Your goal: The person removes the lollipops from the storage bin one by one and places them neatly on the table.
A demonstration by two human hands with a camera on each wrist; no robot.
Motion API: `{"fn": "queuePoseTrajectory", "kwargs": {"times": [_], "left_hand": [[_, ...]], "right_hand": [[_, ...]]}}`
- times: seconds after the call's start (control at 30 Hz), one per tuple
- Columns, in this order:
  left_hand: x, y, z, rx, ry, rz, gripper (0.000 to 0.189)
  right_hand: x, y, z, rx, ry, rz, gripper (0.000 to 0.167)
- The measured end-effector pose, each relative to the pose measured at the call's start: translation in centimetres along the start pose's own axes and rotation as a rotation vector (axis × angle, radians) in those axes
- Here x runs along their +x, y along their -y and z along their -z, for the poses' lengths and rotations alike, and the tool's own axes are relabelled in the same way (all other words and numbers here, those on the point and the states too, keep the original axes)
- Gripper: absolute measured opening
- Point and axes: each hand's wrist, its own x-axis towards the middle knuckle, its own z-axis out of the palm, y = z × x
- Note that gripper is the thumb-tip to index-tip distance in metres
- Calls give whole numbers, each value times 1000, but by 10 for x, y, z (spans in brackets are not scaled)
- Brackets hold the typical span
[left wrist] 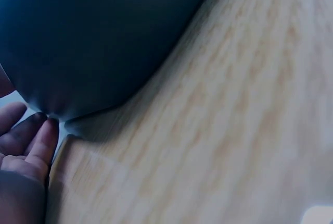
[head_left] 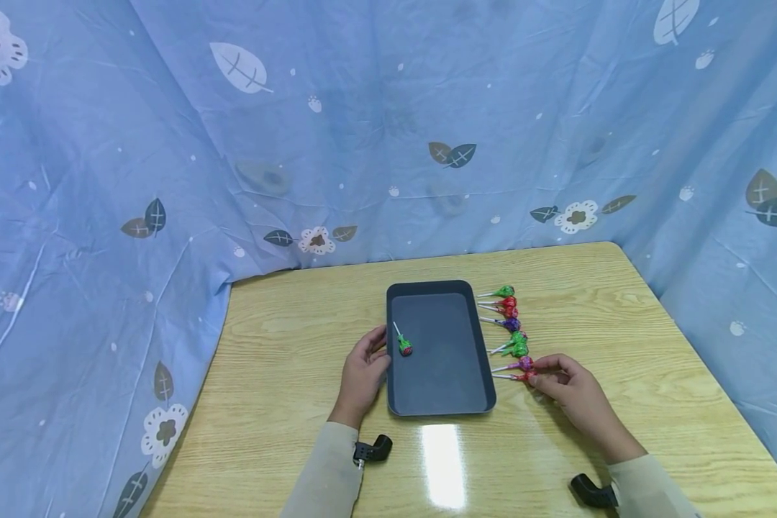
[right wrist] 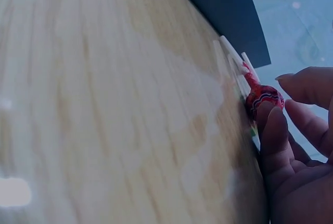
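A dark grey rectangular tray (head_left: 440, 352) lies on the wooden table, one green-wrapped lollipop (head_left: 405, 348) inside near its left wall. My left hand (head_left: 365, 368) holds the tray's left edge; in the left wrist view, bent fingers (left wrist: 44, 139) meet the tray's outer wall. To the right of the tray, my right hand (head_left: 566, 385) is around the head of the nearest red lollipop (head_left: 524, 376). Its thumb (right wrist: 274, 135) touches the red lollipop's head (right wrist: 264, 98), while the index fingertip stands apart from it. Just beyond lies a purple-pink lollipop (head_left: 525, 362).
Along the tray's right side lie several more lollipops: two green (head_left: 518, 350), one dark purple (head_left: 511, 324), two red (head_left: 508, 302) and a green one (head_left: 505, 291) farthest back. Their sticks point toward the tray. A blue patterned curtain (head_left: 375, 129) hangs behind the table (head_left: 285, 345).
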Motion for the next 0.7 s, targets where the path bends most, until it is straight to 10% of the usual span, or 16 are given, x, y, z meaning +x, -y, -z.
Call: {"fn": "queuePoseTrajectory", "kwargs": {"times": [0.7], "left_hand": [[0,0,1,8,6,2,58]], "right_hand": [[4,18,8,28,-39,49,36]]}}
